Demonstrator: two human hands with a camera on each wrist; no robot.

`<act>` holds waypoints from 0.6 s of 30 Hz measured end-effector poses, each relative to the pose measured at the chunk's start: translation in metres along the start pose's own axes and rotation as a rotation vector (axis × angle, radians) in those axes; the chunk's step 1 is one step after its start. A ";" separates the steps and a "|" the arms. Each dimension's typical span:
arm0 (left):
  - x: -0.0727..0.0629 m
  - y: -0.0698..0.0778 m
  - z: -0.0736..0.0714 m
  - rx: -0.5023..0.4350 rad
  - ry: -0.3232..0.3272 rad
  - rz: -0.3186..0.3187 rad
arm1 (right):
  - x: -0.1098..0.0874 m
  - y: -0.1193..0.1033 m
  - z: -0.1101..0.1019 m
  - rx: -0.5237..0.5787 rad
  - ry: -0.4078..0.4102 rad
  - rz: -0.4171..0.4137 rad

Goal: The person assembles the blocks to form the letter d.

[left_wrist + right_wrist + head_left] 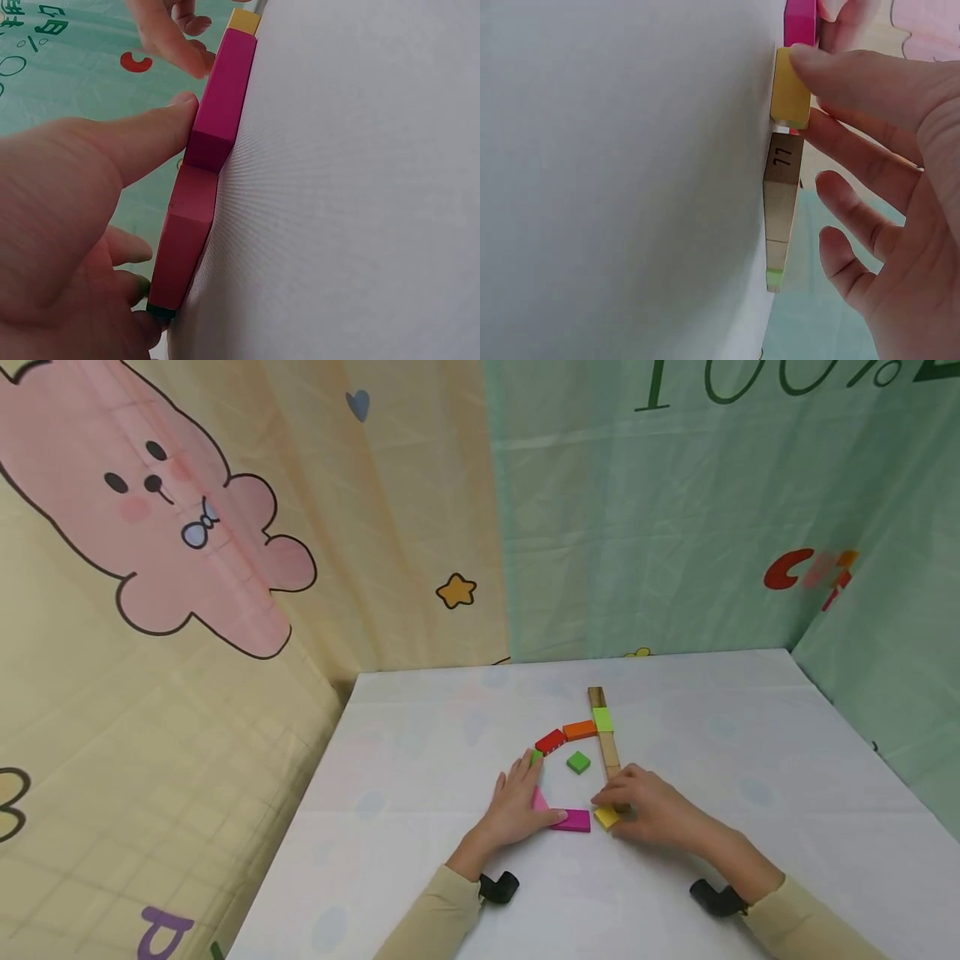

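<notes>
Wooden blocks lie on the table in a rough ring. My left hand (513, 810) is spread over its left side. The left thumb touches a magenta block (576, 821), and the fingertips reach a green block (536, 757). Under that hand a pink block (184, 236) is partly hidden in the head view. My right hand (660, 806) pinches a yellow block (789, 90) between thumb and index finger, beside the magenta block's right end. Just beyond the yellow block lies a plain wooden block (783, 161) marked 77; the other right fingers are loosely bent.
Red (551, 742) and orange (580, 731) blocks curve along the ring's far side. A light green block (603, 719) sits in the straight row of plain wood. Inside the ring is a loose green block (578, 762). Printed curtains (645, 527) hang behind the white table (420, 860).
</notes>
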State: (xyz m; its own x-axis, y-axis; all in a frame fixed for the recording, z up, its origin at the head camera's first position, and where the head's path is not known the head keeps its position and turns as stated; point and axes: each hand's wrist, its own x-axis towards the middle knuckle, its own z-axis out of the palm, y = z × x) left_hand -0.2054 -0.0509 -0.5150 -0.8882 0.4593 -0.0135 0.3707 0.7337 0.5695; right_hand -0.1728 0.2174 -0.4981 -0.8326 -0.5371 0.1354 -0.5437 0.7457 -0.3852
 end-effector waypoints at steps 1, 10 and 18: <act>0.000 0.000 0.001 0.001 0.001 0.001 | 0.000 0.000 0.001 -0.006 -0.001 -0.006; 0.002 -0.002 0.004 0.019 0.013 0.002 | 0.002 -0.007 0.002 -0.061 0.017 -0.033; 0.002 -0.003 0.003 -0.006 0.013 0.007 | 0.002 -0.013 0.003 -0.058 0.016 -0.044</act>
State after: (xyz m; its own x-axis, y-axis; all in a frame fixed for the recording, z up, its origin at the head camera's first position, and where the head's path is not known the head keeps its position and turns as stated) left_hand -0.2077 -0.0509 -0.5190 -0.8889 0.4580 0.0017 0.3757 0.7270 0.5748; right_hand -0.1672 0.2049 -0.4957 -0.8092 -0.5637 0.1658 -0.5845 0.7434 -0.3252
